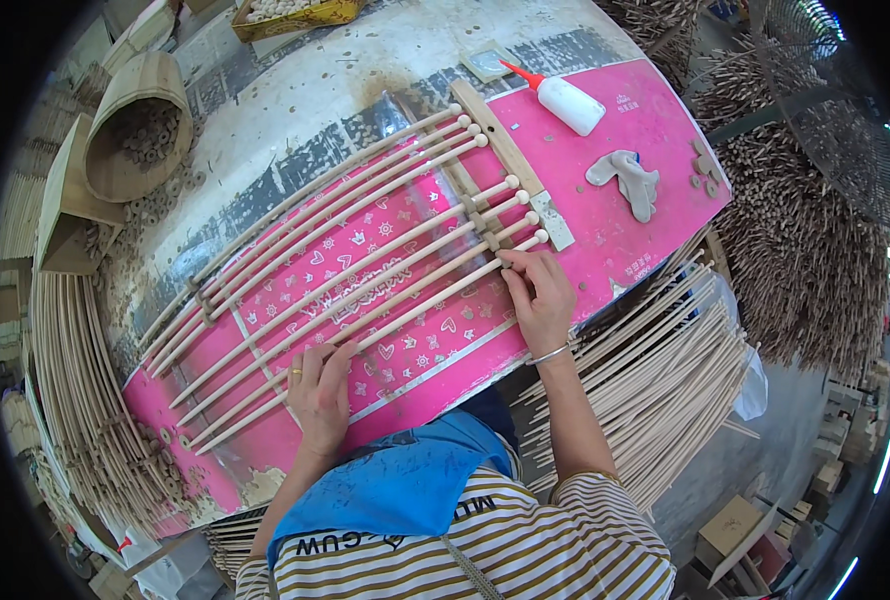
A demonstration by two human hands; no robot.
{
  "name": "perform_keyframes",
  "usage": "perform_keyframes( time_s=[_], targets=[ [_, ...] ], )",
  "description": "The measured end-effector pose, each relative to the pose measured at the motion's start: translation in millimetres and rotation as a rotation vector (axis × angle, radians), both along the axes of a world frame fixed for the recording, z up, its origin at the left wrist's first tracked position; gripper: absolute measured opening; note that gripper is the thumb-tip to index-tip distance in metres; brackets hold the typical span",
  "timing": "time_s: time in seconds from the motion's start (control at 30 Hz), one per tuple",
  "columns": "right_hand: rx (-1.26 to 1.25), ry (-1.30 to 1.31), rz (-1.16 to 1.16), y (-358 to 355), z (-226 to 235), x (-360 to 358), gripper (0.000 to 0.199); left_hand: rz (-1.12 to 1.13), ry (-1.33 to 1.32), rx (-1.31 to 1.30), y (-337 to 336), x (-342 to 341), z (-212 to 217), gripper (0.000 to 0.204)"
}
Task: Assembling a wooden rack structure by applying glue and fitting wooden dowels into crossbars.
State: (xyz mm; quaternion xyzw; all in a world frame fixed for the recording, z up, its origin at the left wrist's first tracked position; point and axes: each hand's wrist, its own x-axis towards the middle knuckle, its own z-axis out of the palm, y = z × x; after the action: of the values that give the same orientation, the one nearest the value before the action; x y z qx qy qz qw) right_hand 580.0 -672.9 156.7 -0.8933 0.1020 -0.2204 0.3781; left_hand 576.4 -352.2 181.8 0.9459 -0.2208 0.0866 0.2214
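Observation:
Several long wooden dowels [405, 268] with round knobs at their right ends lie side by side, slanting up to the right. My right hand [543, 302] pinches the nearest dowel [435, 304] just below its knob [541, 237]. Further left along the same dowel, my left hand [320, 392] has its bent fingers closed on it. Small wooden cross pieces [480, 222] join dowels near the knobs, and another cross piece [203, 302] sits near the far-left ends. Beyond the knobs, a flat wooden bar [505, 150] lies crosswise. Fingers hide whatever small piece may be between them.
A pink printed sheet [605, 240] covers the table. On it are a white glue bottle [570, 105] with a red nozzle, and a grey-white glove [627, 183]. A wooden barrel [140, 125] holds small rings at the back left. Dowel bundles [655, 370] stand beside the table.

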Motion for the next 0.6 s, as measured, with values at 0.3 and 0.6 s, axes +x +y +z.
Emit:
perform_keyframes(
  time_s=[0.3,0.6],
  targets=[
    [-0.017,-0.026,0.027,-0.2,0.5,0.9,0.019,-0.003,0.005,-0.012,-0.8,2.3,0.9,0.034],
    [0.293,-0.128,-0.045,-2.6,-10.0,-6.9,0.013,0.021,-0.125,-0.038,34.4,36.9,3.7,0.036]
  ],
)
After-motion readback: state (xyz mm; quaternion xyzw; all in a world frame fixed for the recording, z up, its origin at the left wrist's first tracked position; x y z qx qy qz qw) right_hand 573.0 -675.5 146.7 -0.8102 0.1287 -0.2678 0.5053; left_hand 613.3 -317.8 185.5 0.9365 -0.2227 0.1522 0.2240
